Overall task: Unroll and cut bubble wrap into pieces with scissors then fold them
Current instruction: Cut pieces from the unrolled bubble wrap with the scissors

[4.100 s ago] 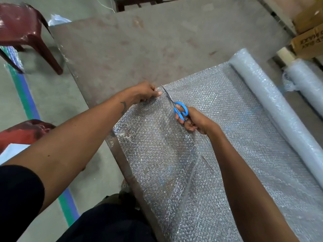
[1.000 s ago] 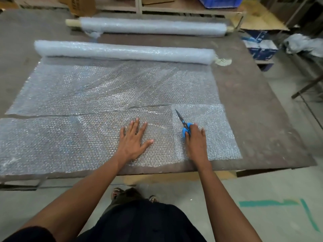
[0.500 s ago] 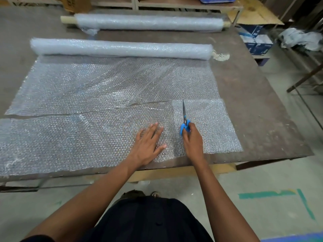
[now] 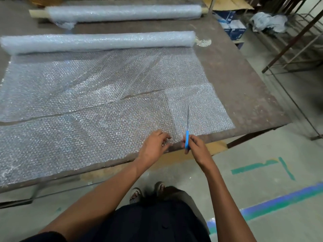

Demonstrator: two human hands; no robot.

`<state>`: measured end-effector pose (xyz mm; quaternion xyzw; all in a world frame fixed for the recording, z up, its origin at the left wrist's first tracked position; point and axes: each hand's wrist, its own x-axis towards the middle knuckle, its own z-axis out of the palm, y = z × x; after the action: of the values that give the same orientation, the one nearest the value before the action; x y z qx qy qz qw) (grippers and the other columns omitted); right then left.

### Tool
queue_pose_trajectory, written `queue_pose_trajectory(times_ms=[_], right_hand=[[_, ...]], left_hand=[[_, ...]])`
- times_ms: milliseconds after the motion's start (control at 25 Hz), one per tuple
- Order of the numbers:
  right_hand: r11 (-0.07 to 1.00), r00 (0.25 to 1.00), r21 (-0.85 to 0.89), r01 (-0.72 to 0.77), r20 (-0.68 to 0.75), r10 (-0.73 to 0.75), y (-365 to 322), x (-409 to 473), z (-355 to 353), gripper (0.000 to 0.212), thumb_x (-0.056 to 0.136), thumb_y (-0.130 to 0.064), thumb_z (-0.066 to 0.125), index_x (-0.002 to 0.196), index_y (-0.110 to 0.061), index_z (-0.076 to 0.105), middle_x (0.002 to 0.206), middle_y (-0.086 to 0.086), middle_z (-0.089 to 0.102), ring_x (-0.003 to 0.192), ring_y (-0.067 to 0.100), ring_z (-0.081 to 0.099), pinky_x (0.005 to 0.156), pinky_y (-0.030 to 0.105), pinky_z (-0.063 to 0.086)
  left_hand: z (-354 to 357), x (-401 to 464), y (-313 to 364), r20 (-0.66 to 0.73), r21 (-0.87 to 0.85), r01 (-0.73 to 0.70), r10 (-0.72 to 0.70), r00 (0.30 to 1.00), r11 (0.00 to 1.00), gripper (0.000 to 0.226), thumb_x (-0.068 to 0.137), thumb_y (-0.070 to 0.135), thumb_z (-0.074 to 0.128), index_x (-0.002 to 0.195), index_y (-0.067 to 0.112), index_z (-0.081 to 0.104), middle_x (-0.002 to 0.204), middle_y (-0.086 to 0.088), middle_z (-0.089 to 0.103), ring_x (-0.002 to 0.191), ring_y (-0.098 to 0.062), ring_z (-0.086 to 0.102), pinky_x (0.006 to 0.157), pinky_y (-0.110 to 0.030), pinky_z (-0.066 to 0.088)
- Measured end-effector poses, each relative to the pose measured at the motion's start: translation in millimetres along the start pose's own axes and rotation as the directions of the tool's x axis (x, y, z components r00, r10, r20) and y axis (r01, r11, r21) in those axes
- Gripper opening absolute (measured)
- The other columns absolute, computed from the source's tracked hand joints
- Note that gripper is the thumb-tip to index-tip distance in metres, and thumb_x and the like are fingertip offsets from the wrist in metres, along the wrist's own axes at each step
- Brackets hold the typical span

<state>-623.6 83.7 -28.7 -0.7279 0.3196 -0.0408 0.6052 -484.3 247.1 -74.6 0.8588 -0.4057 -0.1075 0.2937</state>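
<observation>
Item: cut strip of clear bubble wrap [image 4: 87, 142], lower half of frame, hands now at its near edge.

Half a second ago the left hand [image 4: 153, 145] lay flat on the strip and the right hand [image 4: 196, 148] rested on the sheet. Both have since drawn back to the near edge of the brown worktable [image 4: 244, 88] at lower centre. The left hand's fingers now curl on the strip's edge (apparently pinching it). The right hand grasps the blue-handled scissors [image 4: 187, 131], blades together and pointing toward the top of the frame. A smaller square piece of bubble wrap [image 4: 201, 109] lies centre right, overlapping the strip's end. The part-unrolled bubble wrap roll [image 4: 97, 41] lies at upper left, a second wrapped roll [image 4: 122, 13] behind it. Judgement: positioning is done and a crosswise cut is about to start at this edge.
</observation>
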Motion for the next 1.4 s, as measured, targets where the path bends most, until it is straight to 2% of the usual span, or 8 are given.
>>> queue_pose_trajectory(times_ms=[80, 160, 280, 400, 680, 960, 1080, 1400], right_hand=[[0.991, 0.995, 0.096, -0.089, 0.053, 0.084, 5.0, -19.5, 2.2, 0.036, 0.105, -0.045, 0.061, 0.091, -0.013, 0.07, 0.074, 0.003, 0.067, 0.065, 0.017, 0.06, 0.069, 0.035, 0.051], [0.972, 0.975, 0.114, -0.206, 0.11, 0.194, 6.6, -33.7, 4.2, 0.044, 0.102, -0.054, 0.064, 0.086, -0.014, 0.065, 0.072, 0.001, 0.062, 0.061, 0.016, 0.058, 0.059, 0.024, 0.047], [0.94, 0.94, 0.1, -0.325, 0.14, 0.31, 18.4, -40.5, 0.8, 0.058, 0.083, -0.074, 0.069, 0.082, -0.016, 0.066, 0.074, 0.006, 0.063, 0.063, 0.023, 0.055, 0.059, 0.032, 0.047], [0.903, 0.894, 0.07, -0.423, 0.194, 0.403, 24.3, -51.5, -9.7, 0.058, 0.097, -0.064, 0.063, 0.087, -0.007, 0.066, 0.067, 0.008, 0.062, 0.053, 0.02, 0.054, 0.053, 0.027, 0.046], [0.905, 0.873, 0.041, -0.424, 0.285, 0.396, 37.0, -79.3, -22.8, 0.057, 0.105, -0.059, 0.051, 0.089, -0.007, 0.068, 0.071, 0.009, 0.063, 0.055, 0.018, 0.055, 0.049, 0.02, 0.044], [0.914, 0.873, 0.013, -0.406, 0.3, 0.384, 42.4, -67.3, -17.2, 0.062, 0.1, -0.07, 0.053, 0.089, -0.011, 0.068, 0.071, 0.004, 0.063, 0.055, 0.015, 0.055, 0.049, 0.019, 0.043], [0.918, 0.881, 0.049, -0.394, 0.305, 0.362, 43.4, -58.0, -13.8, 0.063, 0.096, -0.071, 0.055, 0.091, -0.01, 0.069, 0.072, 0.004, 0.062, 0.056, 0.015, 0.054, 0.049, 0.019, 0.042], [0.918, 0.89, 0.094, -0.387, 0.298, 0.345, 47.8, -55.0, -7.9, 0.06, 0.1, -0.068, 0.053, 0.091, -0.01, 0.069, 0.071, 0.003, 0.062, 0.055, 0.014, 0.054, 0.047, 0.018, 0.041]], left_hand=[[1.2, -0.9, 0.3, 0.006, 0.028, 0.001, -0.001, 1.0, 1.0, 0.024, 0.096, 0.039, 0.076, 0.116, 0.026, 0.074, 0.105, 0.007, 0.062, 0.097, -0.014, 0.059, 0.085, -0.033, 0.052], [0.2, -2.2, 4.3, -0.001, 0.072, -0.007, 0.007, 1.0, 0.997, 0.026, 0.099, 0.039, 0.073, 0.12, 0.026, 0.073, 0.107, 0.004, 0.063, 0.098, -0.015, 0.059, 0.084, -0.035, 0.054], [2.0, -1.5, 12.1, -0.012, 0.157, -0.045, 0.048, 0.999, 0.986, 0.029, 0.102, 0.038, 0.068, 0.128, 0.025, 0.07, 0.11, 0.001, 0.064, 0.099, -0.019, 0.062, 0.081, -0.038, 0.056], [4.6, -0.3, 20.0, -0.006, 0.185, -0.048, 0.05, 0.999, 0.982, 0.021, 0.103, 0.034, 0.066, 0.117, 0.022, 0.076, 0.106, 0.001, 0.063, 0.095, -0.021, 0.063, 0.077, -0.041, 0.057], [9.1, -0.7, 26.7, -0.03, 0.264, -0.025, 0.034, 0.999, 0.964, 0.02, 0.105, 0.033, 0.062, 0.109, 0.021, 0.078, 0.098, 0.002, 0.065, 0.092, -0.02, 0.063, 0.075, -0.04, 0.056], [13.5, -0.5, 32.4, -0.062, 0.307, -0.04, 0.062, 0.996, 0.951, 0.021, 0.106, 0.037, 0.061, 0.111, 0.021, 0.073, 0.101, 0.0, 0.066, 0.09, -0.019, 0.065, 0.069, -0.032, 0.05], [16.1, 0.9, 33.2, -0.041, 0.301, -0.03, 0.044, 0.998, 0.953, 0.024, 0.106, 0.039, 0.058, 0.115, 0.022, 0.074, 0.105, 0.001, 0.066, 0.092, -0.021, 0.065, 0.076, -0.038, 0.055], [21.8, -4.2, 35.2, -0.149, 0.324, -0.014, 0.066, 0.987, 0.946, 0.02, 0.105, 0.039, 0.061, 0.106, 0.025, 0.075, 0.1, 0.006, 0.066, 0.092, -0.017, 0.064, 0.081, -0.038, 0.045]])
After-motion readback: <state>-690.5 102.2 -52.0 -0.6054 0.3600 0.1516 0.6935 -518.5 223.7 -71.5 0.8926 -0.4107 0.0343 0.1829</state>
